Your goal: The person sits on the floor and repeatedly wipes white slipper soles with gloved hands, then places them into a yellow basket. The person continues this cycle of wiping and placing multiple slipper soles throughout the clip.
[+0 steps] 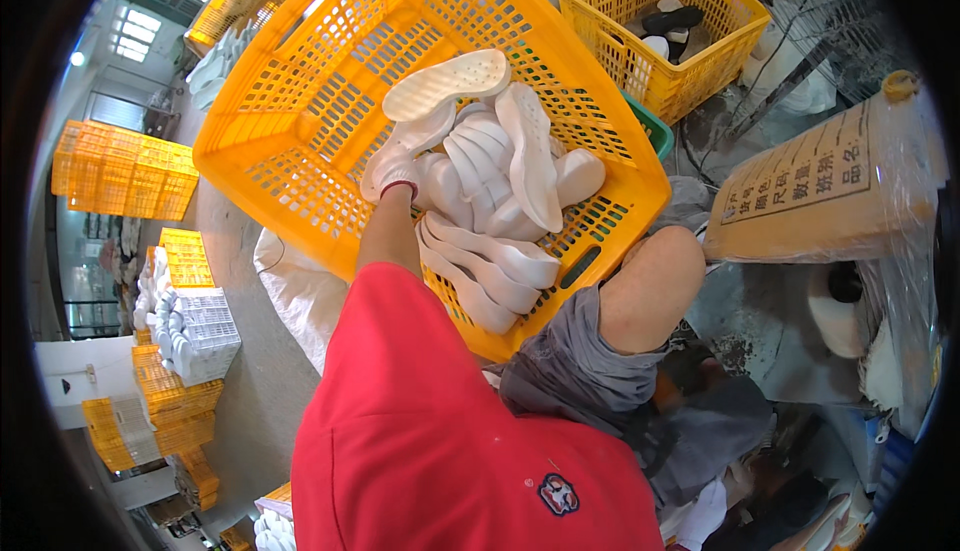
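Note:
My left hand (392, 166), in a white glove with a dark red cuff, reaches into a large tilted yellow plastic crate (270, 166). Its fingers go under a cream shoe sole (447, 87) and appear closed on it, though they blend with the white pieces around. Thick white soles lie heaped beside the hand; one long sole (530, 156) with small holes stands on edge. Several more soles (490, 266) are stacked side by side near the crate's close rim. At the lower right, a white gloved shape (705, 513) seems to be my right hand; its fingers are unclear.
Another yellow crate (665, 81) with dark and white pieces stands at the far right. A plastic-wrapped cardboard box (800, 186) is to the right of my bare knee (655, 286). Stacked yellow crates (125, 171) and a white crate (208, 326) line the left. A white sack (295, 291) lies on the floor.

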The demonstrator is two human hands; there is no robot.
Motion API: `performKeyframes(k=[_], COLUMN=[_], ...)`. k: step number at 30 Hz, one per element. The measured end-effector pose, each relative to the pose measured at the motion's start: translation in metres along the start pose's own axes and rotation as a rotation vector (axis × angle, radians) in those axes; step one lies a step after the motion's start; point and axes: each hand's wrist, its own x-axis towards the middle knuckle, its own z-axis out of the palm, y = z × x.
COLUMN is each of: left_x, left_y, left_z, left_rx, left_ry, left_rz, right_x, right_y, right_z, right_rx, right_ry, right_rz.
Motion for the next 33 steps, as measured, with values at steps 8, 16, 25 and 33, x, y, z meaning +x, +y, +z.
performKeyframes(k=[8, 16, 25, 33], left_x=[-0.059, -0.207, -0.363, -0.441], left_y=[0.118, 0.126, 0.117, 0.138], left_z=[-0.097, -0.141, -0.146, -0.131], left_rx=[0.656, 0.462, 0.259, 0.365], left_ry=[-0.388, -0.484, -0.542, -0.532], left_rz=[0.391, 0.337, 0.497, 0.877], right_x=[0.091, 0.119, 0.078, 0.104], right_y=[-0.021, -0.035, -0.158, -0.350], right_z=[-0.045, -0.034, -0.069, -0.089], right_rx=[-0.268, 0.170, 0.501, 1.304], right_ry=[-0.156, 0.079, 0.145, -0.315], right_rz=[-0.128, -0.122, -0.150, -0.250])
